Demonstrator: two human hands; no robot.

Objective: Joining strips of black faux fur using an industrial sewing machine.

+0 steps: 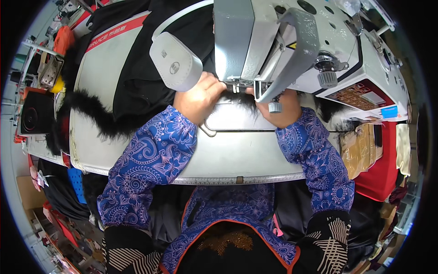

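My left hand (198, 99) is closed, its fingers curled and pressed together just left of the presser foot (236, 86) of a grey-white sewing machine (260, 36). Beneath its fingers lies black fur trim (93, 106), which runs in from the left along black fabric (141, 82). To the right of the foot is my right hand (282, 109), closed on the same fur, which shows on both sides of it. The machine's lever and a grey knob (274, 108) cover most of its fingers. What sits right at the needle is too small to make out.
A white lamp head (175, 61) hangs on a curved arm above my left hand. The pale table (237, 155) has a ruler strip (205, 179) along its near edge. On the right are a control panel (362, 95), a taped brown package (359, 148) and a red bin (381, 169).
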